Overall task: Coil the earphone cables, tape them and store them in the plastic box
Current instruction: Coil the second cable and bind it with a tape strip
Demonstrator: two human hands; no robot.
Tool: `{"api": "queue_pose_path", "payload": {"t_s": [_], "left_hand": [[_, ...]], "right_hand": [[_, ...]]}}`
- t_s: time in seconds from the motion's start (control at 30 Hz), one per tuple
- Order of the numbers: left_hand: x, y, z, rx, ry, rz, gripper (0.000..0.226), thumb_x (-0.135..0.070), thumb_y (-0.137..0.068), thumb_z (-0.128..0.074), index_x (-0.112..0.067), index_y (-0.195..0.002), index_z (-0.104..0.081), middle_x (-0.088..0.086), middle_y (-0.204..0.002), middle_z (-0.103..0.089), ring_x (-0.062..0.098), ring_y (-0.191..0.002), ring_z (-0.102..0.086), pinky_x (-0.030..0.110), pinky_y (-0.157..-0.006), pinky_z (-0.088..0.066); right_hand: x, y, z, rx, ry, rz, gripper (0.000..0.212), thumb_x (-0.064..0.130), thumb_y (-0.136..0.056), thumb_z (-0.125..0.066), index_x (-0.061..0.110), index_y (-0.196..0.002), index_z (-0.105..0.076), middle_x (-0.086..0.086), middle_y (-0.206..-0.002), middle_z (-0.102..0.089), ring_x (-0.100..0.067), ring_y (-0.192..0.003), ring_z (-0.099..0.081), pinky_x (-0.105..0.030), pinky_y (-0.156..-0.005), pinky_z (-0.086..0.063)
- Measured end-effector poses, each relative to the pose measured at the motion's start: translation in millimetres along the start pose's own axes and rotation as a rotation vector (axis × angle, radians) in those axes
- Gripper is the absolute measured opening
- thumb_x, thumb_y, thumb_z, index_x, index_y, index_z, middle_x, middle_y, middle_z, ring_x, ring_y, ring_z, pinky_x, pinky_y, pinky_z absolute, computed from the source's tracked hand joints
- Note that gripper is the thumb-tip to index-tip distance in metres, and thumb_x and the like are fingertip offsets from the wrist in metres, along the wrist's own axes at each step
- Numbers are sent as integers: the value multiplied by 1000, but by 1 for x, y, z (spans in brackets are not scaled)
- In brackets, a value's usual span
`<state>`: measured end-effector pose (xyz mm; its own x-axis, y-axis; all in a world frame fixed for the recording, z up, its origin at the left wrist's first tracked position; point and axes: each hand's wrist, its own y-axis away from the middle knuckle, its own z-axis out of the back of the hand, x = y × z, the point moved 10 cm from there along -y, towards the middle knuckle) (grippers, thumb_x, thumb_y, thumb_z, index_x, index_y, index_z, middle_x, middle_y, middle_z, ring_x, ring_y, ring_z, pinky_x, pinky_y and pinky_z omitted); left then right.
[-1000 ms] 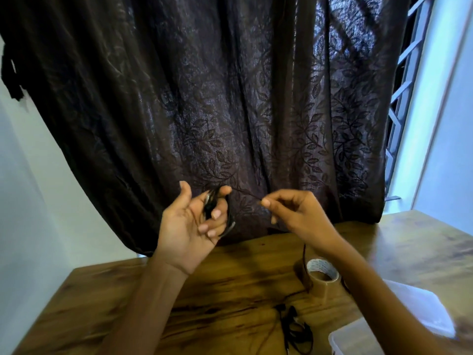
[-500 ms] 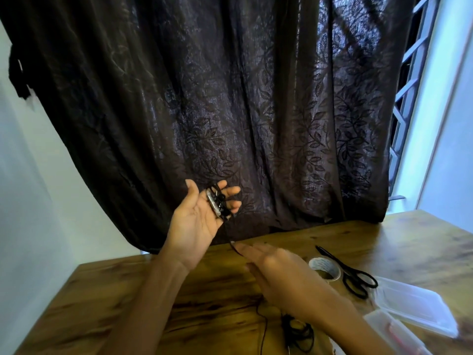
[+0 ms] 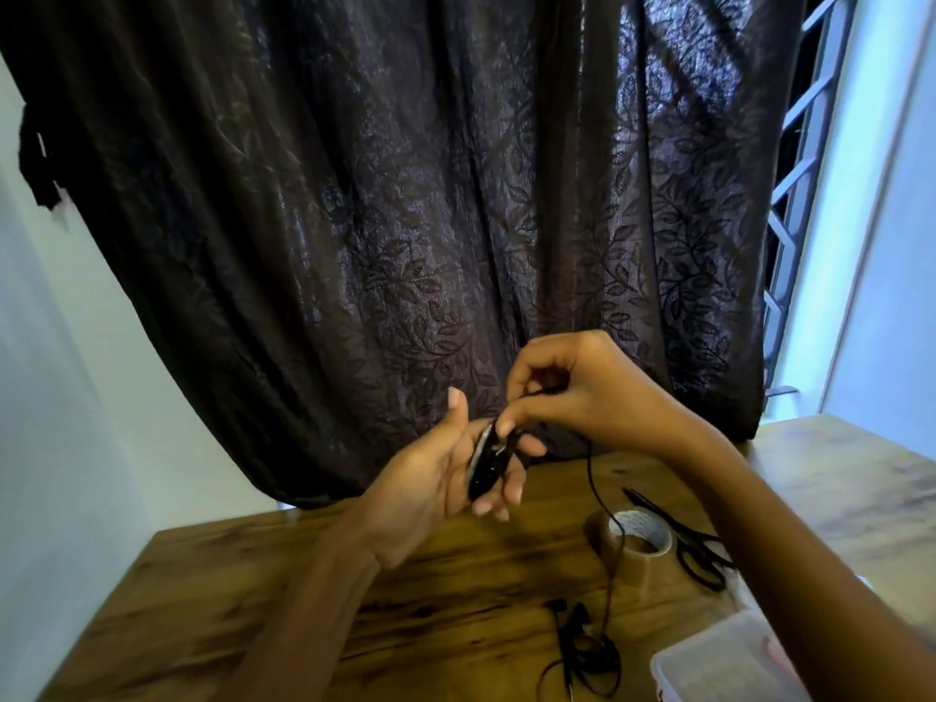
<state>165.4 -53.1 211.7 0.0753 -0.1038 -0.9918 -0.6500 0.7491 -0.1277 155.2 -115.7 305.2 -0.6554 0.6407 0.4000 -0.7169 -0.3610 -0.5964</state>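
Note:
My left hand (image 3: 445,468) is raised above the table, palm up, with a black earphone cable coil (image 3: 486,463) wound around its fingers. My right hand (image 3: 582,392) is just above and to the right of it, pinching the loose black cable (image 3: 592,478), which hangs down from the fingers toward the table. A second black earphone set (image 3: 582,651) lies loose on the wooden table. A roll of brown tape (image 3: 638,544) stands to the right. The clear plastic box (image 3: 719,661) sits at the bottom right, partly behind my right arm.
Black scissors (image 3: 694,549) lie beside the tape roll on the wooden table (image 3: 304,600). A dark leaf-patterned curtain (image 3: 405,195) hangs behind the table. A window grille (image 3: 805,195) is at the right and a white wall at the left.
My right hand has come up from the table to my left hand, carrying the loose cable. My left hand has sunk slightly and keeps the coil.

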Motion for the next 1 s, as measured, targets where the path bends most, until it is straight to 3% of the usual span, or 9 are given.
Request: {"api": "queue_pose_path", "payload": {"t_s": [0.07,0.17,0.27,0.43,0.53,0.67,0.73,0.83,1.0], "left_hand": [[-6,2,3,1,88,-31,73,-58,-82,-16,-5,-96,-63,4,-60,-58,7,-42,-40,23,-55,-46],[-13,4,13,-31,240,-89,71,-58,-84,-21,-8,-87,-71,3,-57,-57,6,-38,-38,22,-50,-45],[-18,4,20,-58,382,-136,70,-57,-86,-23,-8,-84,-73,3,-55,-53,7,-36,-36,22,-46,-44],[-29,5,37,-141,576,-243,65,-53,-87,-29,-6,-80,-73,0,-52,-47,6,-36,-35,19,-42,-41],[-28,5,46,-208,581,-276,64,-52,-89,-28,-3,-94,-68,1,-60,-53,8,-42,-42,22,-51,-47],[-22,2,50,-310,473,-291,64,-52,-94,-18,-3,-110,-56,6,-78,-68,14,-66,-60,29,-78,-45],[-19,2,52,-362,393,-291,63,-51,-93,-15,-5,-114,-53,7,-86,-70,15,-75,-64,29,-83,-46],[-13,0,52,-412,247,-268,62,-50,-93,-9,-9,-117,-49,6,-92,-67,12,-76,-65,23,-80,-49],[4,-9,49,-394,117,-186,62,-55,-83,-11,-14,-107,-49,2,-79,-70,7,-68,-66,16,-70,-51]], "right_hand": [[-19,1,2,-72,-176,-44,15,29,-72,-74,15,-70,-70,-3,-63,-63,-17,-56,-53,-30,-54,-42],[-45,10,0,-202,-279,-95,23,37,-74,-66,15,-74,-70,-18,-66,-63,-31,-57,-53,-39,-53,-42],[-64,26,-13,-260,-314,-167,27,40,-78,-60,15,-79,-71,-10,-57,-59,-12,-52,-49,-28,-50,-38],[-77,54,-48,-279,-329,-276,26,31,-85,-56,10,-90,-71,8,-57,-54,0,-52,-43,-17,-51,-36],[-65,66,-66,-210,-119,-260,22,27,-93,-51,21,-109,-66,22,-65,-58,1,-57,-50,-14,-56,-37],[-29,73,-88,-52,280,-79,46,16,-92,-45,25,-137,-41,6,-111,-66,-13,-89,-63,-25,-70,-48],[-8,73,-91,-7,396,15,44,17,-89,-49,19,-133,-48,2,-104,-68,-17,-77,-65,-27,-58,-50],[14,69,-77,-34,499,109,30,19,-81,-63,16,-110,-66,4,-84,-69,-13,-58,-63,-19,-43,-43],[29,56,-38,-132,502,142,10,24,-76,-67,19,-84,-71,6,-76,-67,-13,-60,-64,-19,-44,-43]]}}
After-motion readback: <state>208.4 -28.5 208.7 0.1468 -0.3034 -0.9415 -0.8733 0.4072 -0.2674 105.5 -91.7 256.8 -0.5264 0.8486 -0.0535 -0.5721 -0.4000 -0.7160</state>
